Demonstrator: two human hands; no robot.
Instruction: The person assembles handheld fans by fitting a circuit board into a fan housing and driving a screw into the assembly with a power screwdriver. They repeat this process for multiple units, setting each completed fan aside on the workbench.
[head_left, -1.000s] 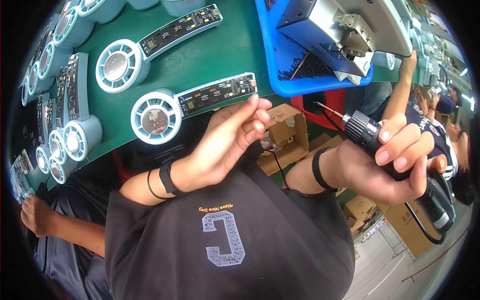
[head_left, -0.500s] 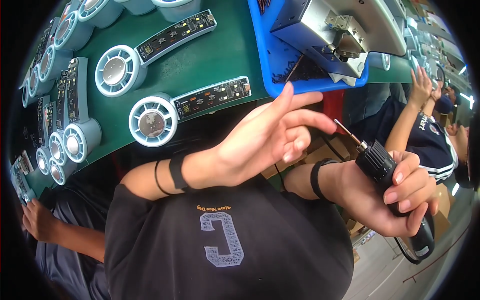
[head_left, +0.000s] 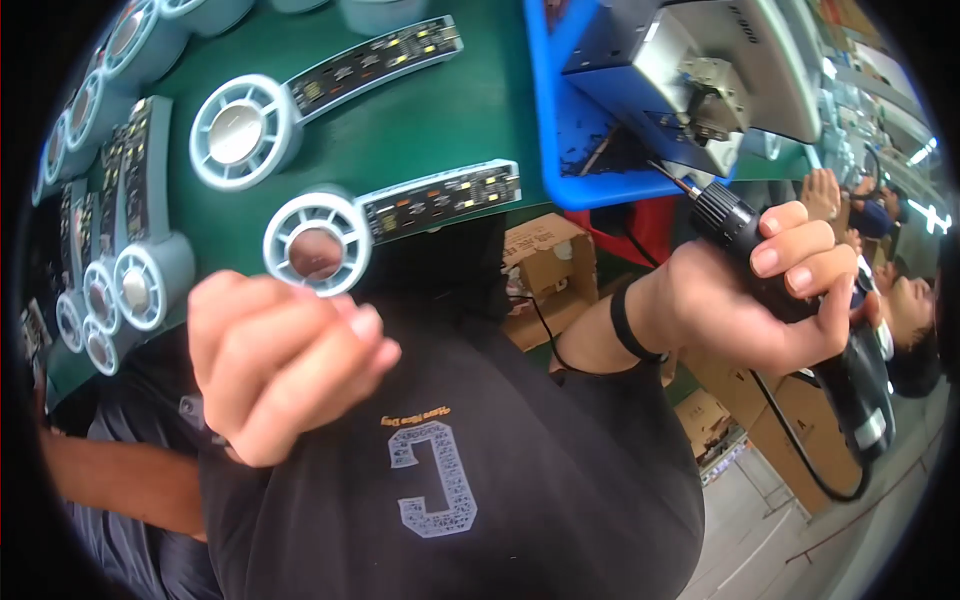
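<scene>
My right hand (head_left: 770,290) is wrapped round a black electric screwdriver (head_left: 728,222). Its thin bit points up and left, with the tip close to the silver screw feeder (head_left: 640,100) in the blue tray (head_left: 551,150); whether they touch I cannot tell. My left hand (head_left: 285,360) is closed, fingers curled, in front of my dark shirt. Whatever it may hold is hidden. Just beyond it lies a pale blue part with a round spoked head (head_left: 317,245) and an exposed circuit board (head_left: 440,200) along its handle. A similar part (head_left: 238,133) lies farther back.
Several more pale blue round-headed parts (head_left: 140,285) stand along the left of the green table (head_left: 430,130). Dark screws lie in the blue tray. Cardboard boxes (head_left: 550,265) sit below the table edge. A co-worker's forearm (head_left: 120,485) shows at lower left, another person at far right.
My left hand has swung left and nearer, from stretched fingers by the bit to a curled hand. The screwdriver has risen toward the screw feeder. The view has shifted slightly.
</scene>
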